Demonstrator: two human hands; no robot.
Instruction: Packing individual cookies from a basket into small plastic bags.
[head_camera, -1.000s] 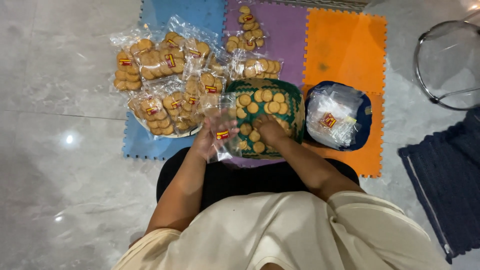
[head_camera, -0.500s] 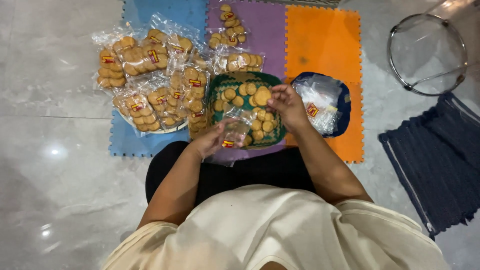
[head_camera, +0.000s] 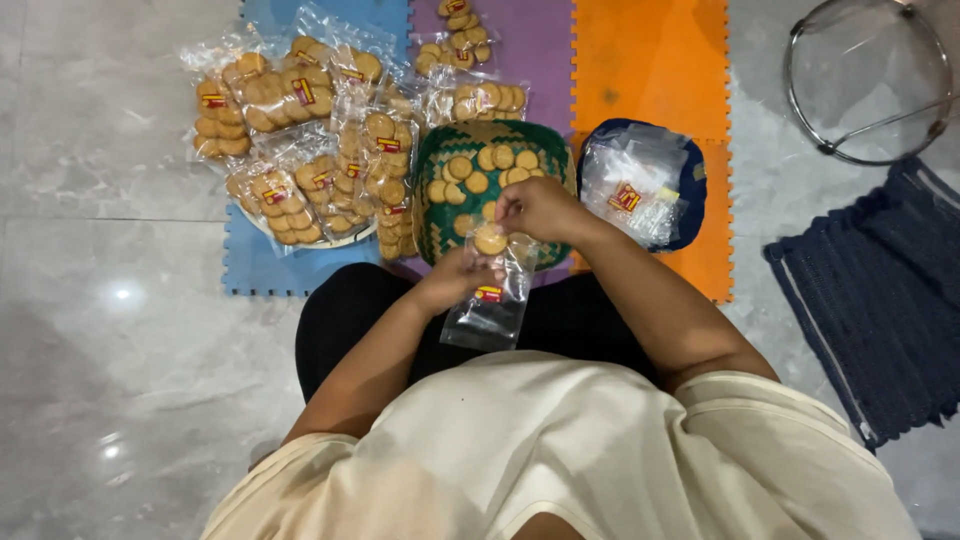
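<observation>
Right hand (head_camera: 540, 208) now back pinching cookie (head_camera: 490, 240) over left-hand-gripped (head_camera: 458, 280) clear bag (head_camera: 490, 312).

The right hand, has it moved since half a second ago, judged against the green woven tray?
Yes. The right hand was over the green woven tray; it has drawn back to the tray's near edge, bringing a cookie to the clear bag.

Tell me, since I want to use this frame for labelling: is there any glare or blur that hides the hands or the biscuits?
Head view: two small bright lamp reflections on the glossy floor tiles, away from the work. The filled packets and the clear bag shine a little. The left hand and right hand look slightly soft, the biscuit readable. Lighting is even.
</observation>
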